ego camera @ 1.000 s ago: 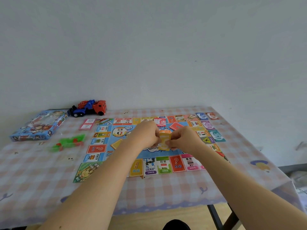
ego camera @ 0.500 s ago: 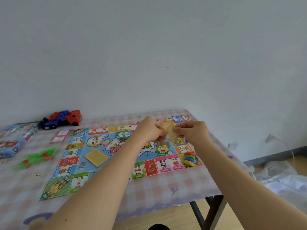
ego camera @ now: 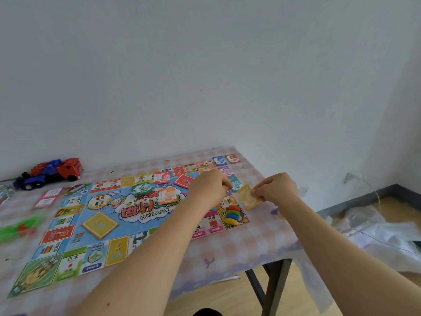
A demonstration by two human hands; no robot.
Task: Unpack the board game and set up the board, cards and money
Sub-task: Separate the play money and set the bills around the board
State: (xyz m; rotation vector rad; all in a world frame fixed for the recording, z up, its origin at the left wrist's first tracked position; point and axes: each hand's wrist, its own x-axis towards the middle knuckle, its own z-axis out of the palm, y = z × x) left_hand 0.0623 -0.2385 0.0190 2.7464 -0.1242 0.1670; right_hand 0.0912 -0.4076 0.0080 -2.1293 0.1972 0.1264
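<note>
The fingers (ego camera: pixel 257 193) of our right hand (ego camera: pixel 276 189) pinch a yellow card stack (ego camera: pixel 247 197) at the right edge of the board (ego camera: pixel 100 224). The fingers of our left hand (ego camera: pixel 209 187) are curled beside it, and we cannot tell if they hold anything. The board lies open on the worktop (ego camera: pixel 239 249) with decks and money out, so setup looks nearly done, with both forearms stretched forward.

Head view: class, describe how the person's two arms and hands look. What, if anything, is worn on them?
Both arms are bare to the frame's edge: no sleeves, gloves, watch or bracelet. The left hand and right hand show no rings. The left forearm has one small dark speck low down; the right forearm is unmarked.
</note>
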